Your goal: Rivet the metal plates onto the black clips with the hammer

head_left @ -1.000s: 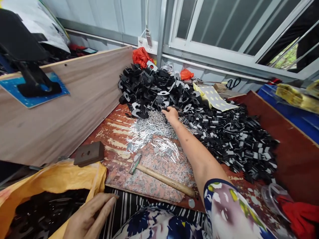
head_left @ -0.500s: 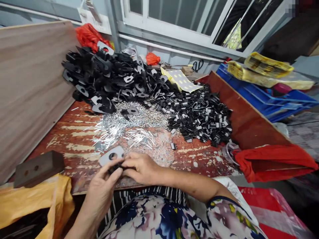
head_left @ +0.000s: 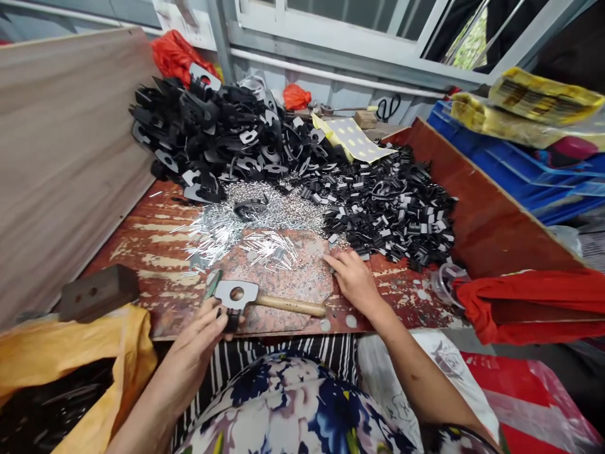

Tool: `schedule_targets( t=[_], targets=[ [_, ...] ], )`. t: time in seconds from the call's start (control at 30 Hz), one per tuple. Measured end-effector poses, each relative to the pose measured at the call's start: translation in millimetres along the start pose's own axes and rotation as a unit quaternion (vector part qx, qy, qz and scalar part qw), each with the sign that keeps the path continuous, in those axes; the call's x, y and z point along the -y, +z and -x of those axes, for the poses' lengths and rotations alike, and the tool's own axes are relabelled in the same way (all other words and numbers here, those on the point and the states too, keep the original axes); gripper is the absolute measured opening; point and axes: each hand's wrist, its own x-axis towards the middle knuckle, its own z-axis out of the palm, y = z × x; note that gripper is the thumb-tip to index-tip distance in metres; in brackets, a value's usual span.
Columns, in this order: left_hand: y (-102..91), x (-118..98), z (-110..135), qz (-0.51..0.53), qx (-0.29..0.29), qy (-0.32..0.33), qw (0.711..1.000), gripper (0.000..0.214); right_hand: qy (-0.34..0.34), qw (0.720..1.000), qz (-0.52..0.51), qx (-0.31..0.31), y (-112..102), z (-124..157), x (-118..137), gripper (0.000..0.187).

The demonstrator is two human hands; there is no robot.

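Observation:
My left hand (head_left: 201,343) holds a flat grey plate with a round hole (head_left: 236,294) at the near edge of the rusty work surface (head_left: 142,246). A wooden-handled hammer (head_left: 283,305) lies right behind that plate. My right hand (head_left: 353,280) rests palm down on the surface, its fingertips at the near edge of a heap of small black clips (head_left: 392,211). A scatter of thin silver pins (head_left: 265,243) lies between the hands and a tall pile of larger black parts (head_left: 212,135).
A wooden board (head_left: 61,157) walls the left side. A dark block with two holes (head_left: 97,291) and a yellow sack (head_left: 61,359) sit at the near left. Red cloth (head_left: 524,302) and blue crates (head_left: 515,170) are at the right. Scissors (head_left: 388,107) lie by the window.
One second ago my right hand reached into the far black pile. It came back to join the left on the grey plate, then moved right to the clips while the left kept the plate.

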Motion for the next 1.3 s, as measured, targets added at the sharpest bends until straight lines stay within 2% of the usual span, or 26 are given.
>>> schedule_targets(
  t=[0.1, 0.2, 0.27, 0.33, 0.43, 0.5, 0.6, 0.67, 0.73, 0.87, 0.97, 1.13, 1.2, 1.3],
  targets=[
    [-4.3, 6, 2, -0.059, -0.032, 0.013, 0.998, 0.036, 0.039, 0.996, -0.069, -0.044, -2, -10, 8, 0.027],
    [-6.2, 8, 5, -0.069, -0.052, 0.0, 0.996, 0.039, 0.106, 0.967, -0.219, -0.081, 6, -17, 19, 0.011],
    [-5.1, 5, 8, -0.062, -0.067, -0.015, 0.996, 0.044, 0.119, 0.958, -0.253, -0.06, 14, -17, 25, 0.006],
    [-3.9, 2, 11, -0.058, -0.068, -0.018, 0.996, 0.045, 0.085, 0.971, -0.22, -0.026, 18, -12, 30, 0.013],
    [-2.9, 0, 13, -0.062, -0.02, 0.003, 0.998, 0.038, 0.024, 0.989, -0.149, 0.004, 13, -4, 33, 0.031],
    [-0.1, -1, 12, -0.056, 0.022, 0.006, 0.998, 0.034, 0.011, 0.991, -0.135, -0.003, 3, -3, 39, 0.029],
    [12.9, -2, 9, -0.022, 0.063, -0.018, 0.998, 0.03, -0.001, 0.983, -0.165, -0.081, -10, -11, 63, 0.02],
    [26.1, -4, 7, 0.006, 0.091, -0.021, 0.996, 0.029, -0.015, 0.972, -0.195, -0.131, -10, -21, 87, 0.016],
    [38.4, -6, 6, 0.034, 0.118, -0.012, 0.992, 0.027, -0.036, 0.965, -0.22, -0.14, -5, -29, 110, 0.015],
    [48.2, -8, 5, 0.071, 0.147, 0.018, 0.986, 0.024, -0.068, 0.96, -0.25, -0.112, 12, -33, 139, 0.02],
    [44.0, -6, 4, 0.067, 0.152, 0.048, 0.985, 0.022, -0.075, 0.959, -0.247, -0.117, 18, -31, 146, 0.026],
    [34.9, -2, 2, 0.059, 0.167, 0.056, 0.983, 0.022, -0.106, 0.946, -0.288, -0.1, 18, -25, 153, 0.035],
    [31.5, -3, 2, 0.06, 0.161, 0.054, 0.984, 0.026, -0.1, 0.932, -0.343, -0.061, 18, -21, 155, 0.035],
    [24.3, -4, 4, 0.037, 0.134, 0.056, 0.989, 0.028, -0.058, 0.904, -0.422, 0.04, 17, -19, 154, 0.033]
  ],
)
